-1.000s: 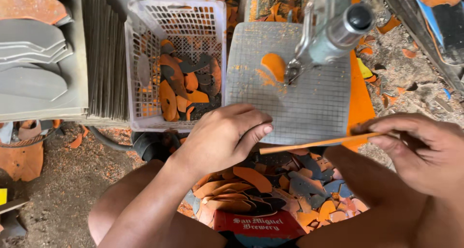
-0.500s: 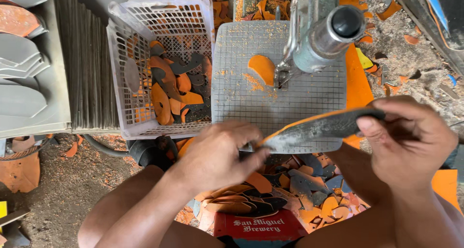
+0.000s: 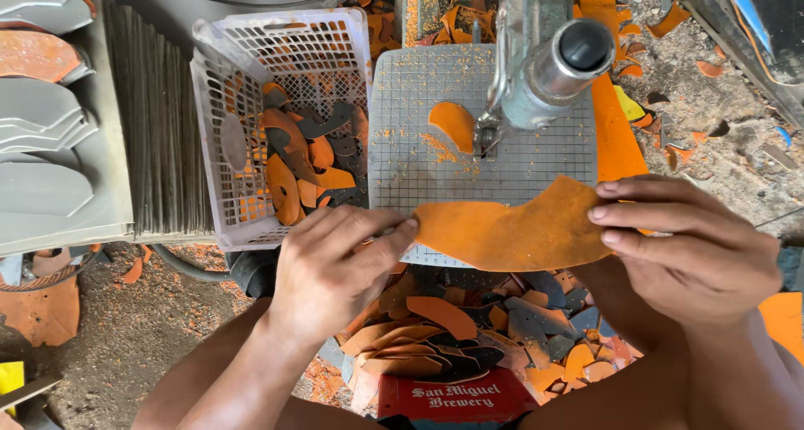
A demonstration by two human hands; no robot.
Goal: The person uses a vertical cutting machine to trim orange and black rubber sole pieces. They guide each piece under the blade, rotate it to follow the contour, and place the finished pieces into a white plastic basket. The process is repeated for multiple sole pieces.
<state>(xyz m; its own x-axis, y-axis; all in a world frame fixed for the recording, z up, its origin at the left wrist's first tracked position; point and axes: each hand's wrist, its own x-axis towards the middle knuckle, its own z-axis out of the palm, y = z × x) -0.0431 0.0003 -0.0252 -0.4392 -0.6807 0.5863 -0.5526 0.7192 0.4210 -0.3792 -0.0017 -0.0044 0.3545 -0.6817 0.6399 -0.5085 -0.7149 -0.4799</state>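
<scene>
An orange rubber sheet piece (image 3: 519, 225) with a curved cut-out edge lies flat over the near edge of the grey gridded cutting table (image 3: 402, 112). My left hand (image 3: 331, 267) pinches its left end. My right hand (image 3: 682, 246) grips its right end with thumb and fingers. Just beyond the sheet stands the metal cutting head (image 3: 544, 70) of the machine, its blade tip (image 3: 484, 141) over the table beside a small orange offcut (image 3: 454, 124).
A white plastic basket (image 3: 226, 87) at the left holds several orange and grey cut pieces. A stack of grey sole shapes (image 3: 42, 145) lies far left. A red crate (image 3: 456, 396) with scraps sits between my legs. Orange sheet (image 3: 611, 137) lies right of the table.
The sheet, held on edge with its grey side showing, has been turned flat with the orange face up. Both hands moved forward to lay it at the table's near edge.
</scene>
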